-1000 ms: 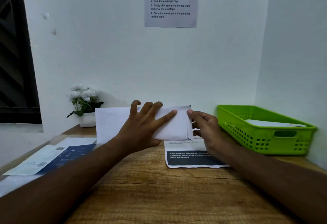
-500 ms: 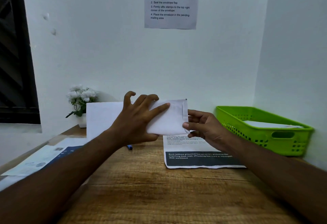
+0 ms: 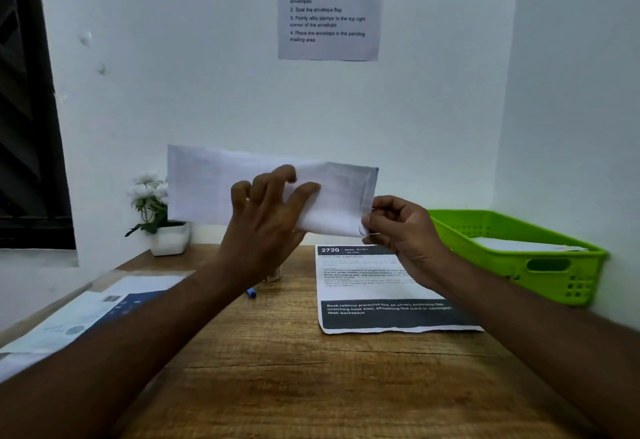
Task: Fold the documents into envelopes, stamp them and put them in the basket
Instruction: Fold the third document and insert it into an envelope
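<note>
A long white envelope [image 3: 204,185] is held up in the air above the desk, with a folded document showing at its right end [image 3: 343,196]. My left hand [image 3: 266,223] grips the envelope from below at its middle, fingers spread over its face. My right hand [image 3: 401,227] pinches the lower right corner at the folded paper. A printed document [image 3: 377,293] with dark bands lies flat on the wooden desk [image 3: 294,369] under the hands. The green basket [image 3: 519,258] stands at the right against the wall, with a white envelope inside.
A small white pot of white flowers [image 3: 156,216] sits at the back left. Papers with a blue cover [image 3: 104,307] lie at the left desk edge. A blue-tipped pen [image 3: 251,292] and a small object lie behind my left wrist. An instruction sheet [image 3: 329,5] hangs on the wall.
Both hands have lifted the envelope off the desk and raised it higher. The printed document below and a blue pen are now uncovered.
</note>
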A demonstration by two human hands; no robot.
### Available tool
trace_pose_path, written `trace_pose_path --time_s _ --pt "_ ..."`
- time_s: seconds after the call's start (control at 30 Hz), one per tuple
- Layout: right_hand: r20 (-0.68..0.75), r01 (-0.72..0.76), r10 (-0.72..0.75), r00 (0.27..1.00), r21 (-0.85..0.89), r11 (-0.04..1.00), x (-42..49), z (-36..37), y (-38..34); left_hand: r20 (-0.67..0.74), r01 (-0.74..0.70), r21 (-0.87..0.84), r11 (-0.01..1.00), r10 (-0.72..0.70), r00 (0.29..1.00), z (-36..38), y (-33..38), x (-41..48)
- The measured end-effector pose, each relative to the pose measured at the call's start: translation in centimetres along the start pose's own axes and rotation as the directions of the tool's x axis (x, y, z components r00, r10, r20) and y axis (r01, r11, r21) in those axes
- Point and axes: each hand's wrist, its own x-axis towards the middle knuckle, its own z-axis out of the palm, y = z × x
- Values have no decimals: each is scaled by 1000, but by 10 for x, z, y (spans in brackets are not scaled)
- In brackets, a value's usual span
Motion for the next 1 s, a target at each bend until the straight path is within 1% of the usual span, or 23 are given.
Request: trace_pose_path --time_s 0.03,0.1,0.2,0.27,0.33,0.4,0.47,0.5,0.57,0.67,0.8,0.87,1.0 --pt "-33 34 -35 999 -8 999 -1 4 0 -24 25 -24 999 -25 999 -1 3 2" --pt "-82 96 -98 992 -28 995 -4 14 -1 -15 51 -76 996 -52 999 -2 10 4" --pt "-101 166 -171 980 -56 984 -12 29 -1 74 76 -184 980 -63 995 -3 20 3" --pt "-87 191 -198 976 -77 979 -16 36 0 129 123 -313 942 -86 988 -4 27 1" --pt "-76 202 -210 975 -98 974 -19 39 -1 167 207 -495 844 -141 976 -5 35 -1" --pt "-61 223 -233 970 -146 964 -20 40 -4 205 318 -654 686 -244 948 -6 42 -3" --pt "-51 261 -278 959 -217 941 -23 42 -5 236 391 -762 516 -340 910 -7 48 -2" --pt "-49 284 -304 951 -242 928 -24 44 -5 242 406 -791 458 -374 895 -9 50 -1" --pt "-42 337 -362 931 -278 899 -28 48 -4 266 440 -814 380 -429 863 -15 52 3" --pt "8 397 -418 908 -335 855 -34 52 -1 320 491 -833 254 -502 803 -19 55 6" --pt "92 465 -469 878 -395 793 -40 54 3 442 527 -850 -5 -550 709 -24 57 9" --pt "147 505 -495 856 -437 744 -41 53 3 464 529 -846 -67 -581 668 -26 57 10" --pt "267 560 -498 825 -506 657 -42 50 5 469 550 -831 -82 -637 612 -21 54 8"
